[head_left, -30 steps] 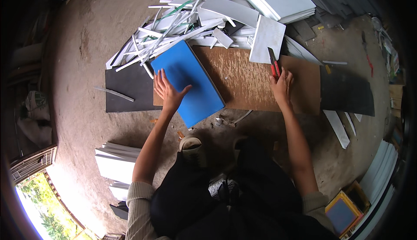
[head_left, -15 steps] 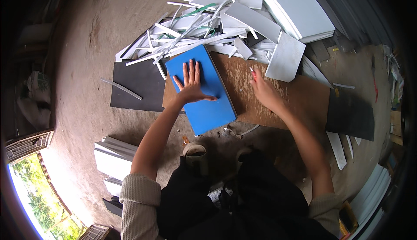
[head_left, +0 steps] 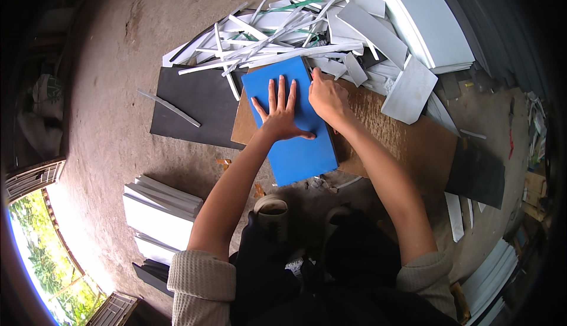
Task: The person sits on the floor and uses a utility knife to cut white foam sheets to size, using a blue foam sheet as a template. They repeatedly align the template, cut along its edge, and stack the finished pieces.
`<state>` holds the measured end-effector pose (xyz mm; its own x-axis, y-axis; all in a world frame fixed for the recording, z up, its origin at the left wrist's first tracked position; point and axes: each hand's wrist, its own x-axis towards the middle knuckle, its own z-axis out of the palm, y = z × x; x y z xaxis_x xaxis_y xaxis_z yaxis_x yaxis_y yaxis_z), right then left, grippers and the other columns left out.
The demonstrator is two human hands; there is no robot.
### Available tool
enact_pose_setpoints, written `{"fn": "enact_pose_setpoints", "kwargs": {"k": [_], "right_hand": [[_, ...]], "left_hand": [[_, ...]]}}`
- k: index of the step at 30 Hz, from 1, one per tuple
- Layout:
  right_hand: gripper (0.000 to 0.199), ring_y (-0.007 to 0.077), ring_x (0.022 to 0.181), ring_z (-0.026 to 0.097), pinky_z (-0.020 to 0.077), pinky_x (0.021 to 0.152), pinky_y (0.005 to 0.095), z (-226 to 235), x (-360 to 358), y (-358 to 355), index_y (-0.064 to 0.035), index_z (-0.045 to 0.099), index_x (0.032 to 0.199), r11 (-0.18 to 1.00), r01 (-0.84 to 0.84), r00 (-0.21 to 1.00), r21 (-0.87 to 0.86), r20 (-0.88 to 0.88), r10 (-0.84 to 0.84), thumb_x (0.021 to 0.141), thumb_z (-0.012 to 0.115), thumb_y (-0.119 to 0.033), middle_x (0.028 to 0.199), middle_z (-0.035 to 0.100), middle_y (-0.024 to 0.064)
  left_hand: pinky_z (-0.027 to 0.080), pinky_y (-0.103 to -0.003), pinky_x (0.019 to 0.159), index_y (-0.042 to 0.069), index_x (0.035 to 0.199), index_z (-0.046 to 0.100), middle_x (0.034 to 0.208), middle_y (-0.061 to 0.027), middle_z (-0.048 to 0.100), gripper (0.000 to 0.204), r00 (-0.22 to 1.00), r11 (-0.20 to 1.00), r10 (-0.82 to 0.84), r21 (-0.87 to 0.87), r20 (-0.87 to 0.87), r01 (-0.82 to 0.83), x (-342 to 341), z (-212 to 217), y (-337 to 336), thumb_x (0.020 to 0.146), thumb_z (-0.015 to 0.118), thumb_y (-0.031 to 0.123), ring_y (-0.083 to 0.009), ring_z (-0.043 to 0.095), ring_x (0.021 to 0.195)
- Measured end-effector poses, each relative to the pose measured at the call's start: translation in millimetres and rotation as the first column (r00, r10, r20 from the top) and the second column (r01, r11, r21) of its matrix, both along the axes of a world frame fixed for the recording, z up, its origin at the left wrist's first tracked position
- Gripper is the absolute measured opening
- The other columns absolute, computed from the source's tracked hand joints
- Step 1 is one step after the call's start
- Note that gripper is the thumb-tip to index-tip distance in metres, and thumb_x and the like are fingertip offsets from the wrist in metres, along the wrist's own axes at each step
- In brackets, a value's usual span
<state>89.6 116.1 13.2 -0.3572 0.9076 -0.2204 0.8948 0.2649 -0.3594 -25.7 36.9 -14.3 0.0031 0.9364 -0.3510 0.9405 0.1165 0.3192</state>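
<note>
A blue rectangular board (head_left: 322, 155) lies slanted on a scored brown board (head_left: 401, 131). My left hand (head_left: 281, 119) presses flat on the blue board, fingers spread and thumb pointing right. At the blue board's upper right edge is my right hand (head_left: 328, 97), its fingers closed. The small red-handled knife it gripped a moment ago is now mostly hidden by the fist. A dark sheet (head_left: 189, 110) lies left of the brown board, with a thin pale strip (head_left: 168, 107) on it.
White offcuts and strips (head_left: 283, 42) are heaped beyond the boards. Large white sheets (head_left: 425, 19) are stacked at the far right. A pile of white pieces (head_left: 156, 211) stands near left. Another dark sheet (head_left: 478, 172) lies at the right end; my shoe (head_left: 271, 211) is close by.
My right hand has moved left and up from above the brown board to the blue board's right edge. My left hand stays on the blue board. The whole view has shifted slightly.
</note>
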Motion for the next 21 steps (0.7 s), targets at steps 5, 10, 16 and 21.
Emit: {"fn": "enact_pose_setpoints", "kwargs": {"k": [5,10,16,21], "right_hand": [[0.029,0.0403,0.075,0.059,0.0465,0.067,0.0488,-4,3,9,-0.0022,0.040,0.108,0.999,-0.041,0.999,-0.036,0.015,0.041,0.085,0.040,-0.020,0.079,0.060,0.0237],[0.023,0.0383,0.075,0.061,0.0483,0.065,0.0458,-6,-1,13,0.0003,0.042,0.099,0.996,-0.084,0.996,-0.011,0.029,0.084,0.083,0.038,-0.016,0.076,0.061,0.0236],[0.023,0.0389,0.078,0.060,0.0481,0.067,0.0457,-4,-5,14,0.0003,0.042,0.099,0.998,-0.051,0.997,-0.035,0.050,0.053,0.083,0.037,-0.015,0.079,0.060,0.0242],[0.024,0.0405,0.080,0.059,0.0472,0.069,0.0471,-6,-8,17,-0.0001,0.042,0.101,0.998,-0.036,0.998,-0.048,0.041,0.038,0.083,0.038,-0.016,0.080,0.060,0.0248]], "left_hand": [[-0.006,-0.072,0.087,0.016,0.138,-0.005,0.143,-0.0130,-0.014,0.136,1.000,1.000,0.000,0.016,0.012,-0.001,1,0,0,0.037,0.071,0.067,-0.0328,-0.017,0.130],[-0.005,-0.072,0.087,0.017,0.138,-0.004,0.143,-0.0125,-0.013,0.136,1.000,0.999,-0.001,0.044,0.020,0.000,0,-1,-1,0.037,0.071,0.067,-0.0329,-0.016,0.130],[-0.005,-0.072,0.087,0.017,0.138,-0.004,0.143,-0.0122,-0.012,0.136,1.000,0.999,0.006,0.052,0.018,-0.007,0,0,-2,0.036,0.071,0.067,-0.0331,-0.015,0.130],[-0.004,-0.072,0.086,0.017,0.138,-0.003,0.143,-0.0120,-0.011,0.135,1.000,0.998,0.008,0.055,0.027,-0.010,1,0,-2,0.036,0.071,0.067,-0.0331,-0.015,0.130]]}}
